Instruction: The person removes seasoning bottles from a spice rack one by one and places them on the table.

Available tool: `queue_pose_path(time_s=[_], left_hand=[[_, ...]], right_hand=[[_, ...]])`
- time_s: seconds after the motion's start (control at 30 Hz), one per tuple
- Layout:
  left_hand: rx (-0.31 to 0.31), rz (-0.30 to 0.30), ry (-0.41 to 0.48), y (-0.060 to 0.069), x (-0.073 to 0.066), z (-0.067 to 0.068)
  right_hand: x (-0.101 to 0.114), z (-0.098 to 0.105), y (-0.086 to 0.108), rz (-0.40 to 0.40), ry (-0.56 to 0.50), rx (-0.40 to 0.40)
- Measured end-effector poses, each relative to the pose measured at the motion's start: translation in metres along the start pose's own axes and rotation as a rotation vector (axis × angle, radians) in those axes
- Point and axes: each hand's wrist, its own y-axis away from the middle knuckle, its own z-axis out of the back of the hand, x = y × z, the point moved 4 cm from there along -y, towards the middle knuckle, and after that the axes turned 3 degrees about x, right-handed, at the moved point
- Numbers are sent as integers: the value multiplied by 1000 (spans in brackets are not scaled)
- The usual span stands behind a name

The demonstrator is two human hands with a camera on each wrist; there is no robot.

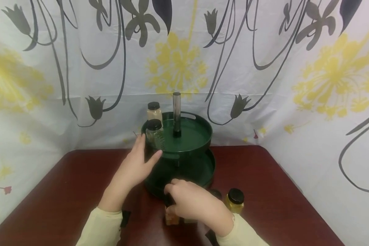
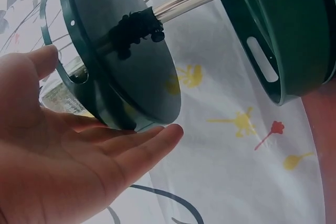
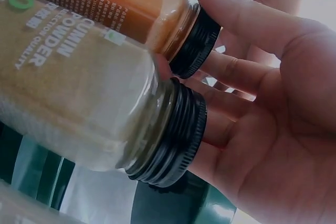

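Note:
The left hand (image 1: 135, 167) touches the left rim of the upper tier of a green two-tier tray (image 1: 196, 136), fingers fairly straight; in the left wrist view the hand (image 2: 79, 150) lies along the tray's side (image 2: 110, 93). Two black-capped jars stand on that tier, the nearer one (image 1: 154, 135) beside the fingers. In front of the tray, the right hand (image 1: 196, 203) grips the black cap of an orange jar (image 1: 172, 218). The right wrist view shows thumb and fingers (image 3: 252, 82) round that cap (image 3: 197, 43), with a cumin powder jar (image 3: 79, 77) alongside.
A yellow jar (image 1: 234, 201) with a black cap stands right of the right hand, with another dark cap (image 1: 216, 194) next to it. The tray's metal pole (image 1: 176, 114) rises from its centre. Patterned cloth (image 1: 184, 51) hangs behind the dark red table (image 1: 264, 177).

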Motion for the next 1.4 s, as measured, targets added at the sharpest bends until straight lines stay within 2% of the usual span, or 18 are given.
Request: queue_pose_path(time_s=[0.5, 0.6, 0.7, 0.83, 0.93, 1.03, 1.1, 1.2, 1.4], left_hand=[[-6, -4, -18, 3, -6, 4], [-4, -6, -35, 3, -8, 5], [-7, -8, -64, 4, -11, 6], [-9, -10, -111, 7, -16, 7], [-4, -2, -129, 11, -20, 8], [4, 10, -124, 14, -25, 8], [6, 16, -119, 17, -28, 7], [11, 20, -123, 22, -34, 7], [16, 28, -158, 30, -47, 5]], right_hand=[[-2, 2, 2, 10, -16, -4], [-3, 8, 6, 18, -46, -42], [-2, 19, 12, 53, -80, -153], [-4, 37, 24, 107, -115, -400], [-6, 48, 33, 134, -99, -596], [-9, 54, 40, 116, -61, -708], [-12, 56, 42, 85, -49, -719], [-15, 57, 42, 46, -60, -685], [-17, 56, 39, 17, -65, -619]])
